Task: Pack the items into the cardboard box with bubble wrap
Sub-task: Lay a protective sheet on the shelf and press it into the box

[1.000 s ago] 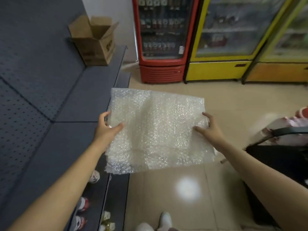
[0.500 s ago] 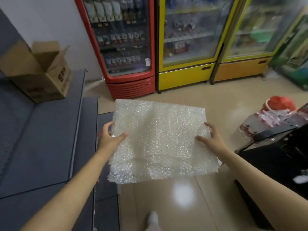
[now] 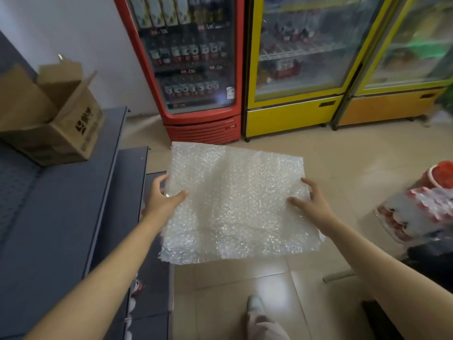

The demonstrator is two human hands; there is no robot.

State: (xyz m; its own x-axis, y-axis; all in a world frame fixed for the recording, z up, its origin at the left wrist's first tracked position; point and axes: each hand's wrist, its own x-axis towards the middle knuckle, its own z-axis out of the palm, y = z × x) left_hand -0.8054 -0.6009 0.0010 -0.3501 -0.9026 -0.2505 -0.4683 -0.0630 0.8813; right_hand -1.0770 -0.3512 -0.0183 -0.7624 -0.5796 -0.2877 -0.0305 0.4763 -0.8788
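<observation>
Bubble wrap (image 3: 235, 204) pinched flat between left hand (image 3: 160, 201), right hand (image 3: 312, 202).

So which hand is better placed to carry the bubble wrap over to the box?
Left, probably. The box sits open on the grey surface to the person's left, and the left hand pinches the bubble wrap on that side. The right hand holds the far edge, away from the box.

An open cardboard box (image 3: 56, 123) is carried on the dark grey worktop (image 3: 61, 204) at left, while three drinks fridges are stood on the tiled floor (image 3: 245, 285).
</observation>
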